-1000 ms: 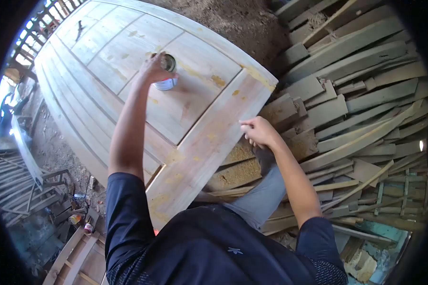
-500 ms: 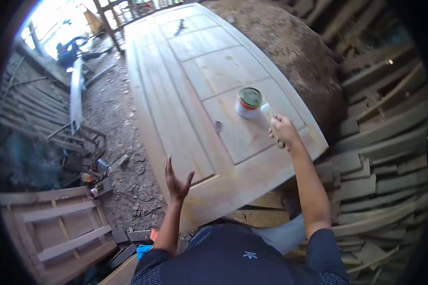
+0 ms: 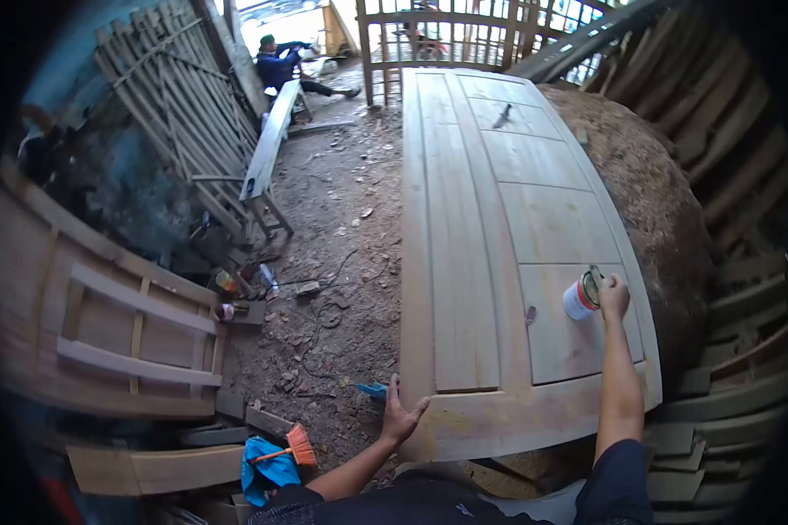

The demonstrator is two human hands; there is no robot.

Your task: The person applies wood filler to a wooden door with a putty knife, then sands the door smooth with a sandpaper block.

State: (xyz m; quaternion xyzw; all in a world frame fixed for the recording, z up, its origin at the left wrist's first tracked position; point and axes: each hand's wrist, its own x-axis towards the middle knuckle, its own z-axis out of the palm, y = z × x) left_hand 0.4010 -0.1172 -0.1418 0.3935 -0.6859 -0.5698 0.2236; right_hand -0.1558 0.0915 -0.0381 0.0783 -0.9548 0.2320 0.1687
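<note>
A wide panelled wooden door (image 3: 464,350) lies flat in front of me. On its right lower panel a paint can (image 3: 580,297), white and red with a dark greenish lid, tilts to the right. My right hand (image 3: 615,297) is closed at the lid side of the can, its fingers right at the rim; I cannot tell what is in its grip. Open, with thumb and fingers apart, my left hand (image 3: 401,422) is at the door's near left edge. A blue object (image 3: 373,390) shows just beside its fingertips.
A dark tool (image 3: 503,115) lies at the door's far end, a small dark item (image 3: 531,315) left of the can. Another panelled frame (image 3: 140,332) leans at left. An orange brush (image 3: 300,444) lies over blue cloth (image 3: 263,472). A person (image 3: 280,66) sits beyond a bench (image 3: 273,136).
My view has swung left and up. My right hand has moved against the can, which now tilts toward it; the brush it held is no longer visible. My left hand stays open near the door's edge.
</note>
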